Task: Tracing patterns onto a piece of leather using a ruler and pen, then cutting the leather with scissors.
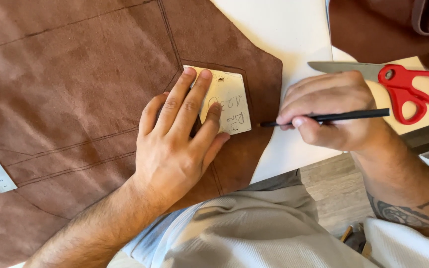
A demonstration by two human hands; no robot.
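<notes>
Pressing card template flat, left hand; right hand pinching pen.

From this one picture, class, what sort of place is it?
Probably a leather craft workbench: a brown hide marked with drawn lines, a card template under the left hand, red-handled scissors nearby.

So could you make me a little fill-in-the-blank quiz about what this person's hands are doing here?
1. The left hand presses a pale card template flat on the ____ leather.
2. The right hand holds a thin black ____, its tip at the leather's edge.
3. The scissors on the white table have ____ handles.
4. A metal ____ lies at the leather's left edge.

Missing words: brown; pen; red; ruler
</notes>
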